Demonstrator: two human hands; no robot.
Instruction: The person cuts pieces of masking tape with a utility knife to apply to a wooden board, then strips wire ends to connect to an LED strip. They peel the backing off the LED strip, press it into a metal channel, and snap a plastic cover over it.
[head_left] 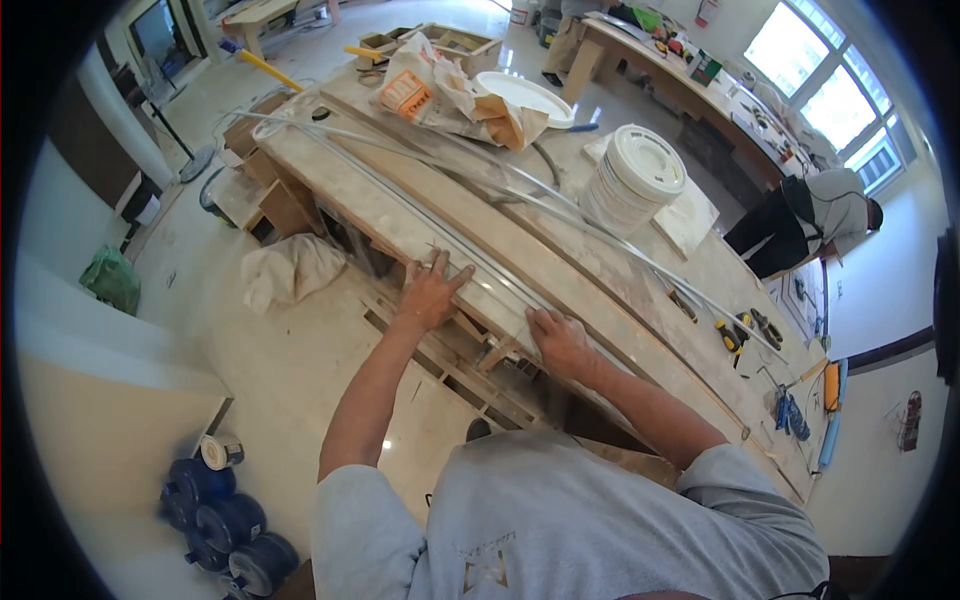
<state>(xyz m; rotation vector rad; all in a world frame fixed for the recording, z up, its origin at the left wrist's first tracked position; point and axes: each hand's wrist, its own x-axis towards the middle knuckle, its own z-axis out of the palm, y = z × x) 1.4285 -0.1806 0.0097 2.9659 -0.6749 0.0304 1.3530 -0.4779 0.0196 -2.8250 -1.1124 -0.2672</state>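
Note:
A long, thin silvery metal strip (440, 226) lies lengthwise on the near side of the wooden workbench (350, 172). My left hand (432, 292) presses down at the bench's near edge beside the strip, its fingers spread. Further right, the bent fingers of my right hand (562, 345) close on the strip near the edge; the underside of that grip is hidden. Behind the strip runs a long wooden board (590, 300).
A white lidded bucket (635, 185), a crumpled paper bag (425, 90) and a long thin rod (640, 258) lie across the bench. Yellow-black pliers (735, 335) are at the right. Blue water jugs (230, 520) stand on the floor. Another person (815, 220) bends at the far right.

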